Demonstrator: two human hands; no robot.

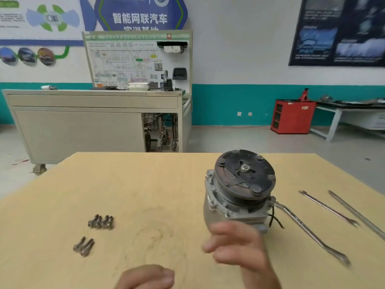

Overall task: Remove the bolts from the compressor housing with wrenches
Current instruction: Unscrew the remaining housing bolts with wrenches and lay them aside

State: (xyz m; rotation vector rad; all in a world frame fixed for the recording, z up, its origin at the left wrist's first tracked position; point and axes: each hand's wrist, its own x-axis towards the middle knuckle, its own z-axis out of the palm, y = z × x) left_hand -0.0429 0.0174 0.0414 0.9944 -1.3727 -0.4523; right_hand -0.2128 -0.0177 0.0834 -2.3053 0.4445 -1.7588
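Grey cast-metal compressor housing, black round clutch plate facing up, stands upright on the pale wooden counter. Bent steel ring wrench has its head at the housing's right flange, looks seated on a bolt there. Its handle runs away from the housing toward the near right, and neither of the hands is on it. That long axis is what the next pull turns on: the grip end lies right of the housing.

Right hand hovers just in front of the housing, fingers loose and apart, gripping nothing, blurred. I judge it the nearer one to the wrench handle. Left hand is in front and left of the housing, cut by the frame edge; can't tell if it's curled or holding anything.

Slim steel open-end wrench and a long plain steel wrench lie further right of the housing. Loose steel bolts sit in two clusters well left of it. Bolt heads show on the housing's left flange, so I'd call the job partway.
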